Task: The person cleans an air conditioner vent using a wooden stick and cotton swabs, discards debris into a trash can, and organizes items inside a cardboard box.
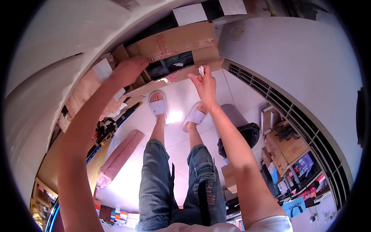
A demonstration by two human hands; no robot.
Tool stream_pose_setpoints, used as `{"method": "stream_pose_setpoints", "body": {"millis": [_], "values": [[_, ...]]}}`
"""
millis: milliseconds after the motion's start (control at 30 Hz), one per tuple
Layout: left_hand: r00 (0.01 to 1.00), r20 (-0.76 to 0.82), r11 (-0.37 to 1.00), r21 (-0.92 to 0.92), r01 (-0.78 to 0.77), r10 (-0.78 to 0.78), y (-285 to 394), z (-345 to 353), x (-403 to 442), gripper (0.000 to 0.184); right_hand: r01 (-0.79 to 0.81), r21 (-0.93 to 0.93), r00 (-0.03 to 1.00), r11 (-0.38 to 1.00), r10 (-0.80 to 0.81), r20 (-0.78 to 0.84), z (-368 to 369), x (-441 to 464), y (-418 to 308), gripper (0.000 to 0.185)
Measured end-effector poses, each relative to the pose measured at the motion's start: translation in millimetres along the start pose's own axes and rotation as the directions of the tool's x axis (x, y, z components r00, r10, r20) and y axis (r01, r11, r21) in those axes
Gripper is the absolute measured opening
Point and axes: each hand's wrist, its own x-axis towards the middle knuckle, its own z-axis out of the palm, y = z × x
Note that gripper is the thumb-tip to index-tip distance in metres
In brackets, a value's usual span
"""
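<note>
An open cardboard box (pixel 177 40) stands at the top centre with its flaps spread; dark contents and a small white scrap show inside. My left hand (pixel 131 69) is at the box's left end, over its side flaps. Its fingers are smeared, so I cannot make out their grip. Just below the front flap (pixel 176 77), toward its right end, my right hand (pixel 205 79) is closed around a small white object (pixel 201 70) that I cannot identify.
Below the box are my slippered feet on the pale tiled floor (pixel 129 164). A long pink padded piece (pixel 121 156) lies at the left. A black bag-lined bin (pixel 247 136) stands right of my legs, near a wooden box (pixel 291 149). A slatted dark frame (pixel 286 104) runs along the right.
</note>
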Motion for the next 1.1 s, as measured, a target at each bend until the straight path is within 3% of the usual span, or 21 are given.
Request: {"method": "stream_pose_setpoints", "body": {"millis": [67, 100, 200, 300, 400, 500, 600, 700, 800, 933, 1033, 1100], "values": [[0.993, 0.121, 0.999, -0.048, 0.018, -0.012, -4, -13, 6, 0.032, -0.031, -0.064, 0.998, 0.997, 0.034, 0.044, 4, 9, -1, 0.047], [0.958, -0.151, 0.968, 0.095, -0.231, 0.243, -16, -1, -4, 0.030, -0.016, -0.094, 0.999, 0.995, 0.020, 0.040, 8, 13, -1, 0.048], [0.974, -0.101, 0.977, 0.083, -0.197, 0.205, -7, -24, -21, 0.025, -0.064, -0.133, 0.996, 0.989, 0.072, 0.050, 10, 23, -6, 0.053], [0.984, 0.175, 0.995, 0.094, -0.031, 0.014, -13, -32, -25, 0.018, -0.100, -0.160, 0.993, 0.982, 0.108, 0.039, 5, 12, -14, 0.056], [0.978, 0.197, 0.998, 0.035, 0.060, -0.065, -12, -52, -45, 0.014, -0.163, -0.202, 0.985, 0.966, 0.170, 0.020, 4, 12, -20, 0.058], [0.993, 0.110, 0.995, -0.089, 0.049, -0.039, -33, -54, -77, 0.014, -0.204, -0.249, 0.979, 0.947, 0.198, -0.049, 16, 31, -24, 0.056], [0.940, 0.317, 0.983, -0.084, 0.164, -0.130, -21, -68, -84, 0.009, -0.252, -0.308, 0.968, 0.917, 0.234, -0.094, 39, 72, 0, 0.052], [0.998, 0.017, 0.982, -0.179, 0.061, -0.059, -24, -33, -105, 0.010, -0.297, -0.333, 0.954, 0.895, 0.294, -0.062, 42, 84, 8, 0.053], [0.995, 0.060, 0.995, -0.063, -0.076, 0.079, 19, -22, -87, 0.014, -0.269, -0.251, 0.961, 0.930, 0.277, -0.002, 33, 80, -2, 0.050], [0.993, -0.069, 0.991, -0.100, 0.089, -0.096, 44, 58, -30, 0.021, -0.163, -0.257, 0.987, 0.952, 0.156, -0.048, 9, 58, -9, 0.054], [0.982, -0.099, 0.987, -0.059, 0.153, -0.158, 47, 65, -9, 0.022, -0.288, -0.215, 0.941, 0.933, 0.235, -0.242, -25, 52, -3, 0.055], [0.984, -0.079, 0.984, -0.089, 0.152, -0.159, 55, 56, -18, 0.020, -0.290, -0.312, 0.954, 0.905, 0.247, -0.170, -25, 60, 25, 0.054]]}}
